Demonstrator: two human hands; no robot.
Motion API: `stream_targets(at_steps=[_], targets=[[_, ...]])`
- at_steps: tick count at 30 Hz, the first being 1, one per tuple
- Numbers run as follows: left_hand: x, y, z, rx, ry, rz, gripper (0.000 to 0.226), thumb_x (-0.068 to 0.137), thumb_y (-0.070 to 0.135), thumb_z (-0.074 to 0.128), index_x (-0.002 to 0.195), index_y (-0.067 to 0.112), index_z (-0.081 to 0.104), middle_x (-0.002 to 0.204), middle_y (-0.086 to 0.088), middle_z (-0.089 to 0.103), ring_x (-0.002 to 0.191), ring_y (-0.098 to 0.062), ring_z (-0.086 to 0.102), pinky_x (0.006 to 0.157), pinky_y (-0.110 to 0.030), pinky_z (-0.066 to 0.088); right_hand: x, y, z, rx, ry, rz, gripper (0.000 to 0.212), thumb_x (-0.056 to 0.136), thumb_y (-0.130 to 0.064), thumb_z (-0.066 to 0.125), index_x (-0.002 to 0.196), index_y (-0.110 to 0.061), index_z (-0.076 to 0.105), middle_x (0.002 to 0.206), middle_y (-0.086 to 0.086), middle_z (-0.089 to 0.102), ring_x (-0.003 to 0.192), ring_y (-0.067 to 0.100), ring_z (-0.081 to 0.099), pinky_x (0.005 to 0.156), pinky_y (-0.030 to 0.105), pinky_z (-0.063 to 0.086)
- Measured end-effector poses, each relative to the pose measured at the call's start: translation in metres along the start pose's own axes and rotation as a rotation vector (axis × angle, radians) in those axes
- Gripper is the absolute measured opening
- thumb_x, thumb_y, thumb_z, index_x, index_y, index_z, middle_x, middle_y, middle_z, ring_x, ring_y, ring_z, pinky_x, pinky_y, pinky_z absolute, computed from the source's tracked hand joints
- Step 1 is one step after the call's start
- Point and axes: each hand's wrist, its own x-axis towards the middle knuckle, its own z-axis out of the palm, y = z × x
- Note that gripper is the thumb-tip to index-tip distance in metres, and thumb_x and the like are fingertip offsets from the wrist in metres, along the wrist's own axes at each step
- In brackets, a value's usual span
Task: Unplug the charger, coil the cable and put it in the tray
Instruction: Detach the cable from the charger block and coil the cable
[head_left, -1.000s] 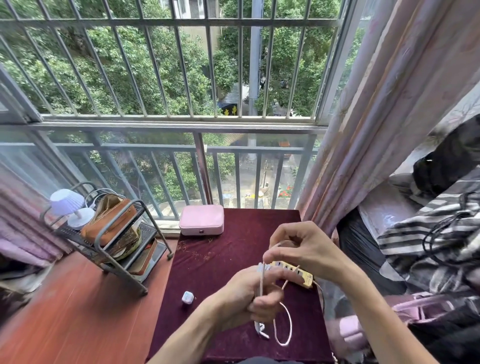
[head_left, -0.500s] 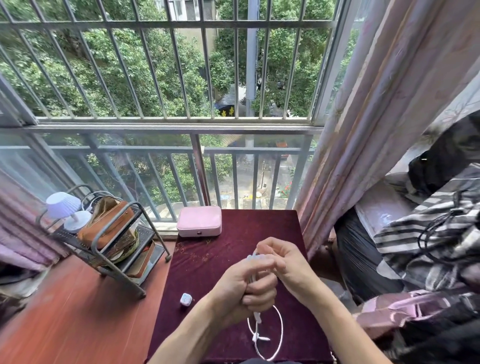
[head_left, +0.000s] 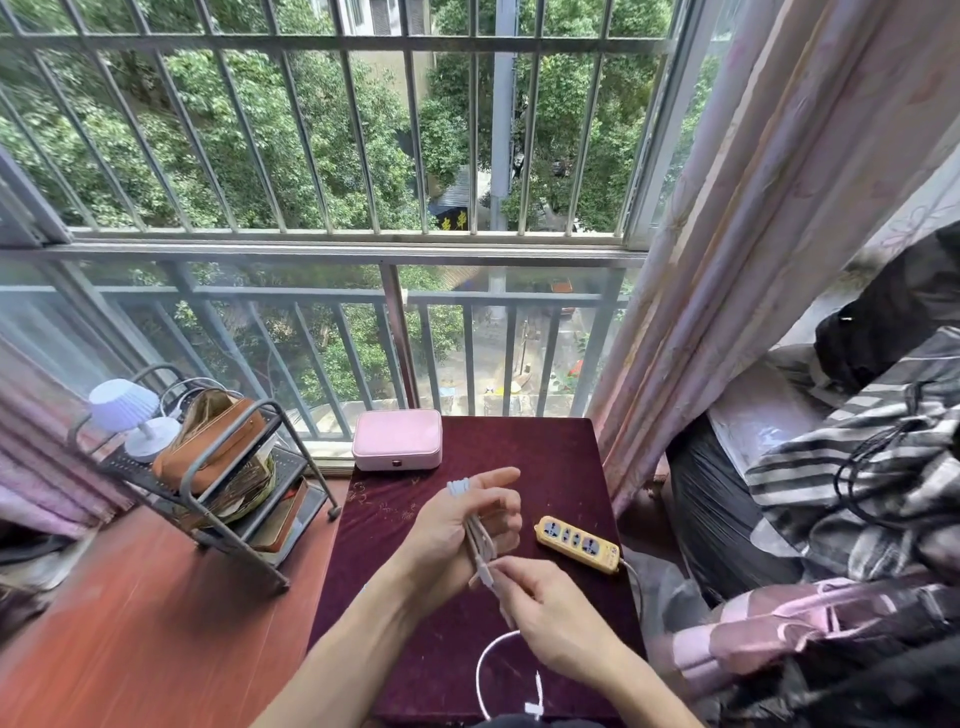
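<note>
A thin white cable (head_left: 480, 543) hangs in a smooth loose loop below the right hand (head_left: 556, 618), whose grip pinches it. Just beyond, the left hand (head_left: 452, 535) grips its flat coils. Right of that grip, a glossy yellow power strip (head_left: 577, 544) lies on the velvety maroon surface (head_left: 545, 457).

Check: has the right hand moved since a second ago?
Yes: the right hand, pinching the cable, moved from the power strip toward the near edge of the table.
</note>
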Motion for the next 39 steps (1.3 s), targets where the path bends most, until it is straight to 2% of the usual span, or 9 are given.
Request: stream_targets(at_steps=[8, 12, 16, 19, 21, 25, 29, 34, 39], targets=[[-0.006, 0.001, -0.015, 0.282, -0.008, -0.054, 0.051, 0.086, 0.012, 0.07, 0.133, -0.002, 0.054, 0.098, -0.014, 0.075, 0.086, -0.027, 0.075, 0.087, -0.043, 0.06, -0.024, -0.032, -0.021, -0.523, -0.062, -0.119, 0.035, 0.096, -0.057, 0.054, 0.094, -0.027, 0.072, 0.061, -0.015, 0.061, 0.059, -0.001, 0.054, 0.059, 0.019, 0.038], [-0.014, -0.007, -0.011, 0.385, -0.119, -0.109, 0.051, 0.081, 0.018, 0.076, 0.128, 0.002, 0.063, 0.106, -0.017, 0.075, 0.092, -0.027, 0.071, 0.083, -0.035, 0.058, -0.025, -0.061, -0.044, -0.565, -0.092, -0.221, 0.034, 0.092, -0.058, 0.063, 0.089, -0.026, 0.075, 0.077, -0.016, 0.073, 0.076, 0.003, 0.068, 0.063, 0.015, 0.047], [-0.021, -0.015, 0.0, 0.469, -0.297, -0.137, 0.018, 0.094, 0.021, 0.065, 0.103, 0.011, 0.077, 0.084, -0.013, 0.077, 0.068, -0.02, 0.073, 0.065, -0.032, 0.059, -0.009, -0.077, -0.068, -0.529, -0.131, -0.236, 0.028, 0.087, -0.057, 0.072, 0.079, -0.03, 0.071, 0.066, -0.011, 0.069, 0.057, 0.0, 0.059, 0.056, 0.023, 0.05], [-0.025, -0.018, 0.009, 0.488, -0.32, -0.126, 0.025, 0.092, 0.027, 0.061, 0.091, 0.009, 0.078, 0.067, -0.008, 0.073, 0.038, -0.008, 0.054, 0.045, -0.026, 0.038, 0.004, -0.076, -0.079, -0.415, -0.174, -0.214, 0.024, 0.084, -0.053, 0.077, 0.082, -0.029, 0.075, 0.064, -0.012, 0.073, 0.056, -0.005, 0.061, 0.056, 0.017, 0.049], [-0.025, -0.022, 0.012, 0.396, -0.3, -0.141, 0.032, 0.09, 0.029, 0.058, 0.104, 0.004, 0.072, 0.052, -0.007, 0.062, 0.03, -0.006, 0.037, 0.04, -0.02, 0.027, 0.012, -0.077, -0.083, -0.36, -0.175, -0.232, 0.03, 0.08, -0.056, 0.082, 0.08, -0.027, 0.075, 0.065, -0.017, 0.072, 0.058, -0.007, 0.06, 0.057, 0.016, 0.048], [-0.024, -0.029, 0.021, 0.185, -0.233, -0.234, 0.04, 0.106, 0.05, 0.032, 0.135, 0.041, 0.058, 0.042, -0.003, 0.039, 0.028, -0.006, 0.023, 0.041, -0.019, 0.012, 0.026, -0.072, -0.086, -0.195, -0.2, -0.25, 0.04, 0.073, -0.057, 0.09, 0.074, -0.022, 0.07, 0.051, -0.011, 0.056, 0.045, -0.002, 0.046, 0.043, 0.013, 0.035], [-0.026, -0.028, 0.026, 0.046, -0.36, -0.335, 0.102, 0.083, 0.086, 0.013, 0.116, 0.007, 0.068, 0.041, 0.002, 0.017, 0.028, -0.005, 0.016, 0.035, -0.017, 0.015, 0.036, -0.058, -0.083, 0.04, -0.264, -0.188, 0.04, 0.078, -0.044, 0.093, 0.073, -0.018, 0.063, 0.046, -0.006, 0.054, 0.031, 0.008, 0.044, 0.037, 0.016, 0.032], [-0.029, -0.025, 0.028, -0.024, -0.394, -0.279, 0.073, 0.092, 0.077, 0.02, 0.078, 0.014, 0.055, 0.041, 0.007, 0.021, 0.03, -0.007, 0.014, 0.037, -0.02, 0.013, 0.039, -0.042, -0.076, 0.261, -0.241, -0.185, 0.03, 0.079, -0.046, 0.089, 0.078, -0.02, 0.075, 0.066, 0.003, 0.073, 0.056, 0.007, 0.066, 0.058, 0.018, 0.051], [-0.032, -0.022, 0.029, -0.084, -0.399, -0.278, 0.057, 0.103, 0.063, 0.028, 0.072, 0.017, 0.042, 0.041, 0.009, 0.028, 0.031, -0.007, 0.016, 0.035, -0.017, 0.019, 0.031, -0.034, -0.064, 0.507, -0.219, -0.131, 0.029, 0.088, -0.044, 0.078, 0.081, -0.016, 0.077, 0.072, 0.0, 0.075, 0.066, 0.009, 0.071, 0.063, 0.018, 0.054]])
